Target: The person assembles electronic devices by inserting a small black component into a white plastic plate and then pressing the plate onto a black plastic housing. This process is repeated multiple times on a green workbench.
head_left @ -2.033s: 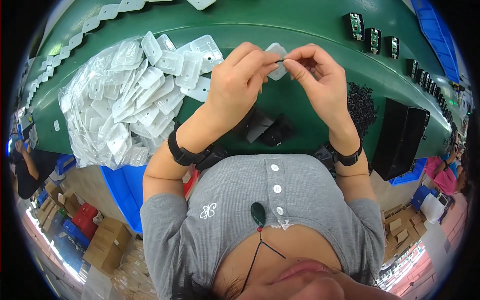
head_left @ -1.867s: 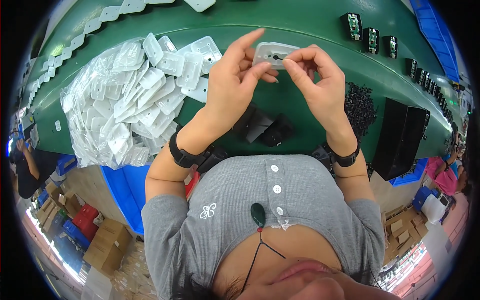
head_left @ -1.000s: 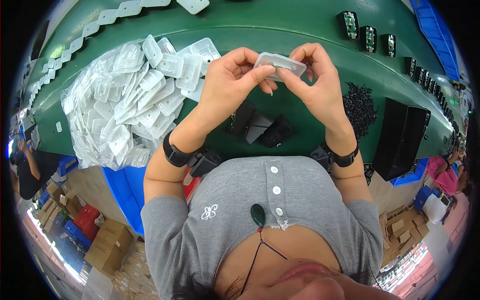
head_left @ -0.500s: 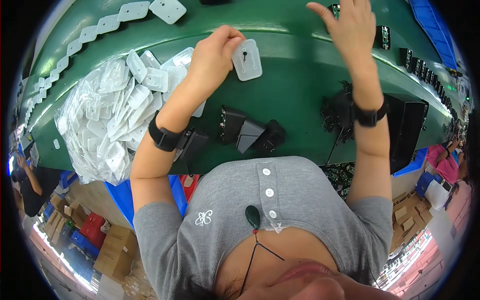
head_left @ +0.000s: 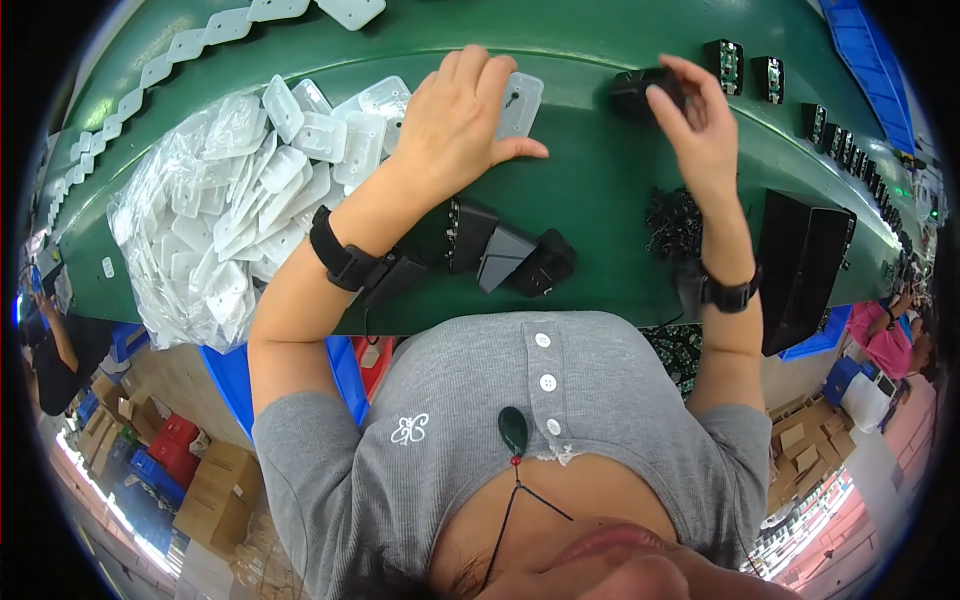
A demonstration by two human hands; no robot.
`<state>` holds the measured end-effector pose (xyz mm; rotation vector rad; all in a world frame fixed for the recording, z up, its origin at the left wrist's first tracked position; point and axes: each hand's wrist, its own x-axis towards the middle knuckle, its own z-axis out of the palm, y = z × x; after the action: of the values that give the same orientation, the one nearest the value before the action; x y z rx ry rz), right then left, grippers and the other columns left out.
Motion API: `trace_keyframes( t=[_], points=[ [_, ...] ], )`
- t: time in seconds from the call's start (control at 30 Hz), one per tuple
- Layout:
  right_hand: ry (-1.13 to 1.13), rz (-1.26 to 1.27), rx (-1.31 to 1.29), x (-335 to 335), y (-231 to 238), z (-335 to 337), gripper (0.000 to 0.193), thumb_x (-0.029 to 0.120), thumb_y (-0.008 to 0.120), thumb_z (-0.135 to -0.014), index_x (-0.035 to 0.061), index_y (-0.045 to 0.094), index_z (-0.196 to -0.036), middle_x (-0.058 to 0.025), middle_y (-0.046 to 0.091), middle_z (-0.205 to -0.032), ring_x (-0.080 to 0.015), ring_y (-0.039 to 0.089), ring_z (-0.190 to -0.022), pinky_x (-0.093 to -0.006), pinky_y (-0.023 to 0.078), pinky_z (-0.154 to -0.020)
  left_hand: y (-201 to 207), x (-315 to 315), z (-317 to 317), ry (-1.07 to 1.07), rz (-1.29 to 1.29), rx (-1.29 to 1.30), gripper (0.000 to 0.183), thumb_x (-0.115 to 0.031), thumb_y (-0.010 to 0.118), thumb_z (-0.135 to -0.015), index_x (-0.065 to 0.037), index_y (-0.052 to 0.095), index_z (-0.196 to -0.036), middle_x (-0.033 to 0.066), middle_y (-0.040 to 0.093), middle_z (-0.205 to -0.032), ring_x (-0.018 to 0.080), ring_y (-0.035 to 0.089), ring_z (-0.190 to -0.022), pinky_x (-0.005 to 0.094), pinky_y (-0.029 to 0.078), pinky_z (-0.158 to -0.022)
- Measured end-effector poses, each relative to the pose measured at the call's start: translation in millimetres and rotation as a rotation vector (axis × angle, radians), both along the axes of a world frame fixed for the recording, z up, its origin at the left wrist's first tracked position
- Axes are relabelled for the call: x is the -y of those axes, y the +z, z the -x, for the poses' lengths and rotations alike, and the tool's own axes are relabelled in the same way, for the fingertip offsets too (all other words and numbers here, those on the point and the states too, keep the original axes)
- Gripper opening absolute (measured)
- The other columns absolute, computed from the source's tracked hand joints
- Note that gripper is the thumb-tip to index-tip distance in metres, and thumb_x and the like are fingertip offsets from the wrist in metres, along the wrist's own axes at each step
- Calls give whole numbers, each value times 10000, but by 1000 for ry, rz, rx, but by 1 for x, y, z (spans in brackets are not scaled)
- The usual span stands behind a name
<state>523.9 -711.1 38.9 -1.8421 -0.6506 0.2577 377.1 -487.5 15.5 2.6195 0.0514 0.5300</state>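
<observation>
My left hand [head_left: 450, 120] lies back-up over the green table, its fingers stretched and its thumb spread away. Partly hidden beside its fingers is a translucent white plastic plate [head_left: 523, 104] with a small black piece on it. At the right, the thumb and fingers of my right hand [head_left: 702, 125] grip a black plastic housing [head_left: 632, 94], slightly blurred. Left of my left hand spreads a heap of similar white plates [head_left: 275, 190], partly in a clear bag [head_left: 165, 270].
Several black housings [head_left: 500, 250] lie near my body. A pile of small black parts [head_left: 672, 222] and a large black box [head_left: 805, 265] are at the right. White plates [head_left: 228, 25] and housings with circuit boards [head_left: 768, 80] line the far side.
My right hand has come back toward me and now has a black housing. My left hand has opened from its pinch on the plate; both have shifted slightly right.
</observation>
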Motion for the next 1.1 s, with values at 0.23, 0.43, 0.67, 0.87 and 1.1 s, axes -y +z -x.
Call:
trace_keyframes(
  t=[0.23, 0.43, 0.67, 0.87, 1.1],
  points=[
    [78, 371, 411, 21, 11, 32, 381, 13, 710, -809, 35, 621, -1179, -106, 629, -1110, -243, 611, -1020, -320, 469, -920, -3, -8, 7, -198, -8, 24, 506, -156, 762, -727, -64, 529, -1167, 85, 589, -1117, 275, 557, -1044, 373, 437, -881],
    [318, 229, 504, -28, 20, 53, 388, 18, 704, -801, 52, 638, -1182, -116, 627, -1153, -281, 614, -1037, -347, 496, -896, -5, -14, 19, -204, 126, 92, 490, -32, 654, -793, -95, 547, -1267, 60, 597, -1257, 258, 555, -1148, 382, 429, -940],
    [422, 256, 545, -44, 6, 56, 391, 23, 703, -795, 59, 639, -1179, -111, 628, -1126, -293, 612, -1023, -363, 518, -854, -8, -19, 33, -218, 16, 24, 478, 18, 506, -846, -109, 586, -1300, 19, 572, -1357, 238, 545, -1238, 376, 427, -992],
    [346, 266, 674, -42, -10, 67, 427, 6, 710, -777, 68, 640, -1194, -133, 614, -1146, -309, 609, -1014, -364, 525, -843, -8, -16, 36, -207, -74, 0, 498, 9, 553, -810, -139, 583, -1285, -26, 543, -1385, 206, 518, -1252, 384, 409, -1013],
    [371, 251, 248, -44, 1, 40, 375, -14, 680, -819, 24, 633, -1189, -102, 609, -1187, -228, 611, -1042, -325, 516, -885, -10, -12, 23, -200, -177, 73, 506, -171, 699, -776, -105, 577, -1263, 50, 577, -1322, 200, 566, -1161, 378, 439, -951]
  ],
)
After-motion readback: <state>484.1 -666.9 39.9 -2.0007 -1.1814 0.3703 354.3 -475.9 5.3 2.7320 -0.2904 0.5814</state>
